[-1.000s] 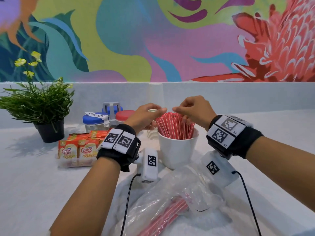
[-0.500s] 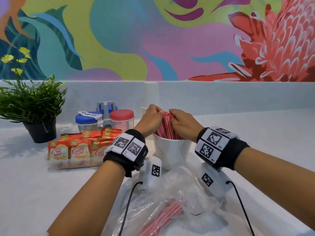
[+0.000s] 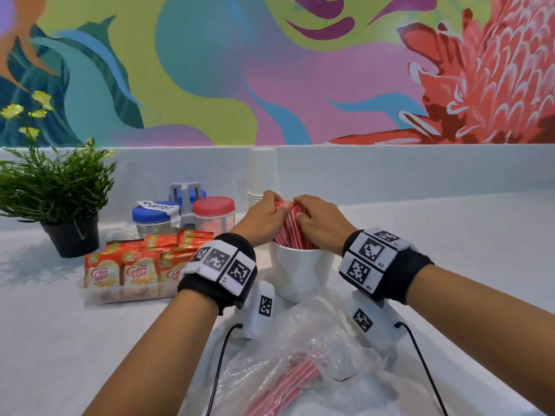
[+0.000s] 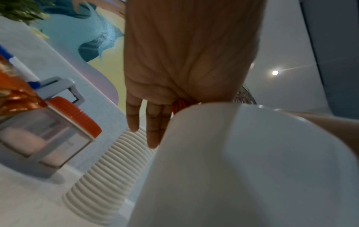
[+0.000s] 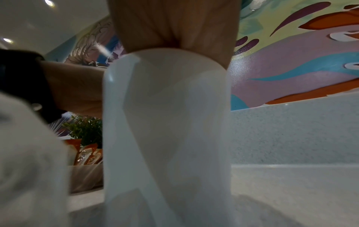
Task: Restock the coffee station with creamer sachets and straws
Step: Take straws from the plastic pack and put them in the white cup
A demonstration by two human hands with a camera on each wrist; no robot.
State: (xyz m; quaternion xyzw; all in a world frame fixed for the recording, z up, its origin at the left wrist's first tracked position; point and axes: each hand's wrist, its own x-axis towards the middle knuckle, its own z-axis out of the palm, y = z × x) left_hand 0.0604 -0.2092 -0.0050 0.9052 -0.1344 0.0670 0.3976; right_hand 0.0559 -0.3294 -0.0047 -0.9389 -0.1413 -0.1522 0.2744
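Red-and-white striped straws (image 3: 289, 232) stand bunched in a white cup (image 3: 300, 273) at mid-table. My left hand (image 3: 264, 217) grips the bundle from the left and my right hand (image 3: 319, 222) from the right, fingers curled over the straw tops. In the left wrist view my left hand (image 4: 174, 61) reaches past the cup (image 4: 252, 169), with a sliver of straws (image 4: 177, 106) showing. The right wrist view has the cup (image 5: 165, 122) in front of my right hand (image 5: 174, 23), hiding its fingers. Coffee-mate creamer sachets (image 3: 132, 267) fill a clear tray to the left.
A clear plastic bag (image 3: 300, 355) with more red straws lies in front of the cup. Behind stand a stack of paper cups (image 3: 262, 175), a blue-lidded jar (image 3: 156, 213) and a red-lidded jar (image 3: 213, 208). A potted plant (image 3: 60, 205) is at the far left.
My hands have come down and together, squeezing the fanned-out straws into a tight bundle that sits deeper in the cup.
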